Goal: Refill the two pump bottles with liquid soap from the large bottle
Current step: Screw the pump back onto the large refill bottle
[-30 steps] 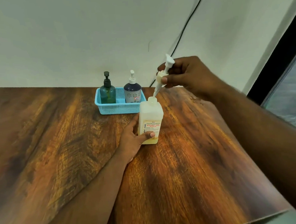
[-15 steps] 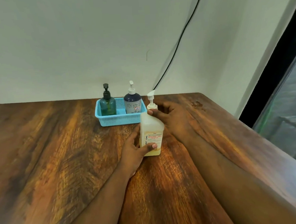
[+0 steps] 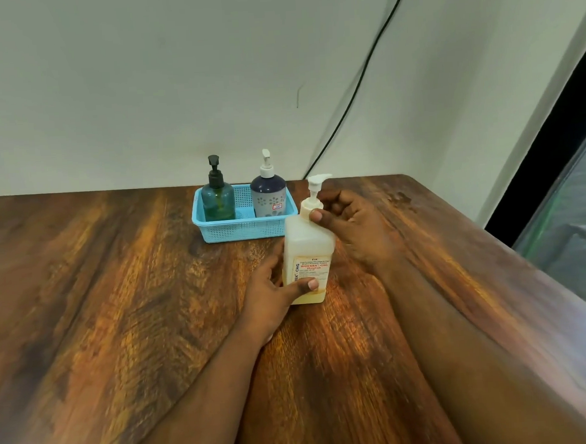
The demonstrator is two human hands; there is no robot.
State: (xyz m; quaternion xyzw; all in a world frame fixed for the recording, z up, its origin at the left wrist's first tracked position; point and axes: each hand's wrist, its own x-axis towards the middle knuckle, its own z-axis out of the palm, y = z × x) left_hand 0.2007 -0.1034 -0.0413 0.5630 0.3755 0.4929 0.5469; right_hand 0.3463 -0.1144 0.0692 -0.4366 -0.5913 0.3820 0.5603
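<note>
Dark, streaky wood grain fills most of what I see: the table (image 3: 119, 318) runs under both of my forearms to the pale wall behind. Between my hands stands the large bottle (image 3: 308, 255), upright on the wood, milky white with a yellowish band of liquid at its base and a printed label facing me. My left hand (image 3: 272, 291) grips it low down, thumb curled across the front over the bottom edge of the label, the other fingers wrapped behind where I cannot see them. My right hand (image 3: 350, 225) sits at the top of the same bottle, its thumb pressed against the white collar of the pump head (image 3: 312, 196), the remaining fingers curled round the far side of the neck. The pump sits in the bottle's mouth, its nozzle pointing off to my right.

Just beyond my left hand, and a little to its left, a light blue perforated basket (image 3: 237, 230) rests on the table, its near right corner close behind the large bottle; whether they touch I cannot tell. In the basket stand the two pump bottles, both upright with pumps on: the green pump bottle (image 3: 218, 199) with a black pump at the left end, and the dark blue pump bottle (image 3: 268, 196) with a white pump and a small tag at the right end, nearer my right hand. A black cable (image 3: 361, 77) runs down the wall above my right hand.
</note>
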